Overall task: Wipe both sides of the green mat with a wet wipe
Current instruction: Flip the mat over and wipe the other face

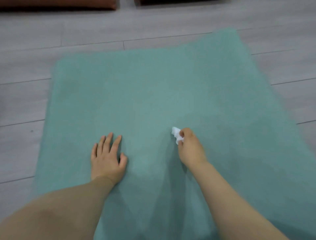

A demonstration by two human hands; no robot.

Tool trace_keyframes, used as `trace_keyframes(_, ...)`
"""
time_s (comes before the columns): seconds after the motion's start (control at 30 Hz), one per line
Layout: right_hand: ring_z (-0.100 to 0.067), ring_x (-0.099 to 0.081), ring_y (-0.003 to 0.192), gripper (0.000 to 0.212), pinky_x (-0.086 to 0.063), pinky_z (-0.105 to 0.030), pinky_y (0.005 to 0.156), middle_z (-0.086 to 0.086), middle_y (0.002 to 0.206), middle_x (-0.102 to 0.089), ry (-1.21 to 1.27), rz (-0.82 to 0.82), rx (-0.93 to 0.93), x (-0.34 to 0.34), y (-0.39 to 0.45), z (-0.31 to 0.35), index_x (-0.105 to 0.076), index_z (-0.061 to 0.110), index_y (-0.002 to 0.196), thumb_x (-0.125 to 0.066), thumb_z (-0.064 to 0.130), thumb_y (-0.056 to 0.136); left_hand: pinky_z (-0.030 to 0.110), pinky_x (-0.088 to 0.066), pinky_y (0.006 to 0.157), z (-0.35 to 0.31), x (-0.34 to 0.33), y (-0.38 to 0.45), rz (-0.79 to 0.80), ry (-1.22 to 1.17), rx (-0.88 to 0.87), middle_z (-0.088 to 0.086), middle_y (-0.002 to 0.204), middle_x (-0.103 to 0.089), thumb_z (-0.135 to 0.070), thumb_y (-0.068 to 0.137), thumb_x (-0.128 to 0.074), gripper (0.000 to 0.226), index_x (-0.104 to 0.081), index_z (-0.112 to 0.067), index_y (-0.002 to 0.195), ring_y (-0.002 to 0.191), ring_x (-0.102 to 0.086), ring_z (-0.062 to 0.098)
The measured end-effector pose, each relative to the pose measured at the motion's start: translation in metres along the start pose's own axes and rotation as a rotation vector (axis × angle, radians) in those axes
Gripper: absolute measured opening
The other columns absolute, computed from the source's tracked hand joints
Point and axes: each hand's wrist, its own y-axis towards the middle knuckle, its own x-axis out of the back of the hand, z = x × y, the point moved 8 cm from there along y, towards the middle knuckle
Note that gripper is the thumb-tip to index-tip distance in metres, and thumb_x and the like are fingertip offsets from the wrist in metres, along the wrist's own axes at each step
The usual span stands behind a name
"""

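The left hand (107,159) is pressed flat, fingers spread, on the near middle of the green mat (153,89). Just beyond, a crumpled white wet wipe (177,135) is pinched by the right hand (190,149). The mat is spread over the grey floor (85,30), its far right corner raised.

A grey plank floor (171,22) fills the view, its boards laid crosswise with thin dark seams between them; short end joints break the seams near the far middle. One small dark speck (31,131) sits on a board near the floor's left edge. Along the far edge, at the top left, lies a long reddish-brown cushion-like object (56,5), flat on the floor with a rounded right end. Just beside it, across a narrow strip of bare floor, is a second, darker object (174,1), cut off by the top of the view; what it is cannot be told.
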Motion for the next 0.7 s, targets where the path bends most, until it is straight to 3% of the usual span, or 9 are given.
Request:
trace_keyframes(0.1, -0.03, -0.057, 0.095, 0.018, -0.035, -0.028, 0.068, -0.011, 0.11, -0.059, 0.168, -0.151, -0.146, 0.001, -0.002, -0.002, -0.05, 0.011, 0.108, -0.052, 0.009, 0.09, 0.044, -0.01, 0.12, 0.0, -0.004, -0.001, 0.016, 0.018, 0.004, 0.008, 0.157, -0.036, -0.044, 0.081, -0.029, 0.071, -0.044, -0.023, 0.148, 0.148, -0.025, 0.028)
trace_keyframes(0.17, -0.03, -0.057, 0.096, 0.019, -0.038, -0.029, 0.073, -0.012, 0.107, -0.06, 0.197, -0.117, 0.01, -0.015, -0.013, 0.024, -0.055, 0.009, 0.106, -0.053, 0.007, 0.087, 0.044, -0.011, 0.12, 0.001, -0.004, -0.001, 0.002, 0.032, 0.006, 0.009, 0.157, -0.036, -0.043, 0.082, -0.029, 0.071, -0.044, -0.022, 0.148, 0.147, -0.026, 0.028)
trace_keyframes(0.23, -0.032, -0.057, 0.097, 0.02, -0.041, -0.031, 0.081, -0.015, 0.108, -0.06, 0.17, 0.053, 0.271, -0.041, -0.037, 0.064, -0.06, 0.008, 0.106, -0.056, 0.008, 0.086, 0.045, -0.012, 0.119, 0.0, -0.004, 0.0, -0.002, 0.04, 0.006, 0.009, 0.157, -0.037, -0.043, 0.081, -0.03, 0.071, -0.045, -0.022, 0.148, 0.147, -0.027, 0.029)
trace_keyframes(0.3, -0.036, -0.057, 0.09, 0.017, -0.045, -0.037, 0.077, -0.016, 0.104, -0.059, 0.08, 0.193, 0.484, -0.066, -0.063, 0.089, -0.064, 0.007, 0.101, -0.059, 0.013, 0.085, 0.044, -0.01, 0.12, 0.0, -0.005, 0.0, -0.007, 0.033, 0.008, 0.009, 0.157, -0.036, -0.043, 0.081, -0.03, 0.071, -0.045, -0.022, 0.148, 0.147, -0.026, 0.028)
trace_keyframes(0.43, -0.036, -0.057, 0.08, 0.009, -0.047, -0.04, 0.066, -0.015, 0.097, -0.056, -0.057, 0.207, 0.56, -0.067, -0.059, 0.075, -0.063, 0.005, 0.092, -0.056, 0.008, 0.087, 0.044, -0.011, 0.12, 0.001, -0.002, -0.001, -0.024, 0.016, 0.007, 0.009, 0.157, -0.036, -0.044, 0.081, -0.029, 0.072, -0.045, -0.022, 0.147, 0.147, -0.025, 0.028)
trace_keyframes(0.53, -0.034, -0.056, 0.066, 0.017, -0.044, -0.035, 0.052, -0.015, 0.088, -0.056, -0.163, 0.173, 0.682, -0.048, -0.039, 0.062, -0.06, 0.006, 0.086, -0.045, 0.003, 0.08, 0.045, -0.011, 0.12, 0.001, -0.003, 0.0, -0.019, 0.015, 0.011, 0.009, 0.157, -0.036, -0.045, 0.081, -0.03, 0.071, -0.045, -0.022, 0.148, 0.148, -0.024, 0.028)
trace_keyframes(0.63, -0.038, -0.058, 0.087, 0.022, -0.045, -0.042, 0.073, -0.02, 0.103, -0.055, -0.285, 0.032, 0.459, 0.004, 0.024, 0.001, -0.061, 0.004, 0.1, -0.043, 0.016, 0.095, 0.044, -0.009, 0.12, 0.001, -0.003, -0.001, -0.018, 0.021, 0.007, 0.009, 0.158, -0.034, -0.045, 0.082, -0.03, 0.071, -0.044, -0.023, 0.148, 0.148, -0.023, 0.028)
trace_keyframes(0.7, -0.041, -0.057, 0.096, 0.03, -0.046, -0.046, 0.084, -0.027, 0.106, -0.056, -0.309, -0.088, 0.178, 0.052, 0.061, -0.071, -0.061, -0.001, 0.106, -0.041, 0.02, 0.097, 0.043, -0.007, 0.121, 0.001, -0.004, -0.001, -0.01, 0.03, 0.006, 0.008, 0.159, -0.032, -0.045, 0.083, -0.029, 0.071, -0.042, -0.023, 0.149, 0.149, -0.02, 0.026)
